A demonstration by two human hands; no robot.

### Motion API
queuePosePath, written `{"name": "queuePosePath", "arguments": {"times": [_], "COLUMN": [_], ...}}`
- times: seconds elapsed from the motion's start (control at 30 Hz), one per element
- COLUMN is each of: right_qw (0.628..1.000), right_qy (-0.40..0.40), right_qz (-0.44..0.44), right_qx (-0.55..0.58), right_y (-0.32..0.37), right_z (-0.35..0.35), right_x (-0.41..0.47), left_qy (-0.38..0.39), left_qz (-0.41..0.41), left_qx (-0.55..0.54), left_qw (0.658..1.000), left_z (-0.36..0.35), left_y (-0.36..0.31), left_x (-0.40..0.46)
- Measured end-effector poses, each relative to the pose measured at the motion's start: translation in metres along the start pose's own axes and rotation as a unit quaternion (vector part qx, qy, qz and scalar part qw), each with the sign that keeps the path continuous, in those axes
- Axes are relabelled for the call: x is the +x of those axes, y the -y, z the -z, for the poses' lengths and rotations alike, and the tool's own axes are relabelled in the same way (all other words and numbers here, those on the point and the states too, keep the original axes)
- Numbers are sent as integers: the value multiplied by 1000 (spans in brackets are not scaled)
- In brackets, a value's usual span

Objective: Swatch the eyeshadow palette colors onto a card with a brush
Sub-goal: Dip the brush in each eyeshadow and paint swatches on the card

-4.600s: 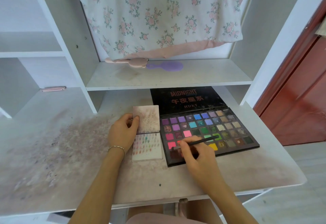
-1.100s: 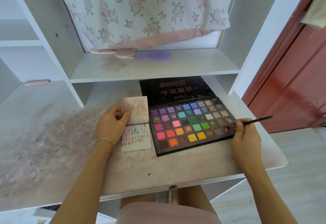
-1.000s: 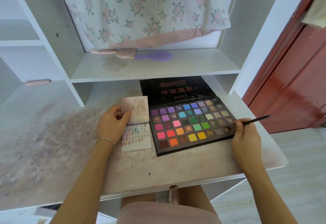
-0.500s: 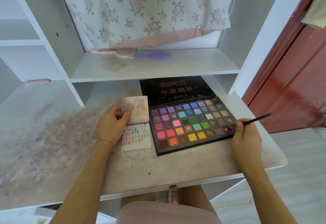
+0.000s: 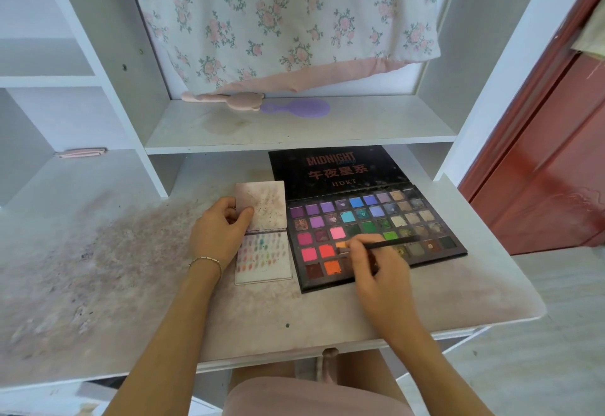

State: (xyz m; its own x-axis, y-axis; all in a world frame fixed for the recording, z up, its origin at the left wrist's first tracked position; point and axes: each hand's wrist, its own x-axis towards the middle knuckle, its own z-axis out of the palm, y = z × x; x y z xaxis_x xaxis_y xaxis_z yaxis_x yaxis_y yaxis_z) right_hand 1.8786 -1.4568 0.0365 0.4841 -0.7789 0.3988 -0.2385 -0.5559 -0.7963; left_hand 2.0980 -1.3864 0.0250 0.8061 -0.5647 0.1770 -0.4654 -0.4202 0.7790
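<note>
Head view: on the bench (image 5: 98, 284), the open eyeshadow palette (image 5: 376, 232) fills frame centre. Beside it lies the card (image 5: 263, 256), its upper flap pinched by the left hand (image 5: 217, 234). The right hand (image 5: 376, 261) pinches the brush (image 5: 389, 244), tip over an orange pan.

One palette (image 5: 376, 229), one brush (image 5: 389, 244) (two hairbrushes (image 5: 294, 108)).
</note>
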Motion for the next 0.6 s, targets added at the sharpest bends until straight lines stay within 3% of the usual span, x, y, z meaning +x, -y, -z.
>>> {"name": "queuePosePath", "arguments": {"times": [0.17, 0.6], "right_qw": [997, 990], "right_qy": [69, 136], "right_qz": [9, 33], "right_qx": [13, -28], "right_y": [18, 22], "right_z": [-34, -52], "right_x": [-2, 6], "left_qy": [3, 1], "left_qz": [3, -5], "left_qx": [5, 8], "left_qw": [1000, 1000], "left_z": [0, -3], "left_y": [0, 6], "left_x": [0, 3]}}
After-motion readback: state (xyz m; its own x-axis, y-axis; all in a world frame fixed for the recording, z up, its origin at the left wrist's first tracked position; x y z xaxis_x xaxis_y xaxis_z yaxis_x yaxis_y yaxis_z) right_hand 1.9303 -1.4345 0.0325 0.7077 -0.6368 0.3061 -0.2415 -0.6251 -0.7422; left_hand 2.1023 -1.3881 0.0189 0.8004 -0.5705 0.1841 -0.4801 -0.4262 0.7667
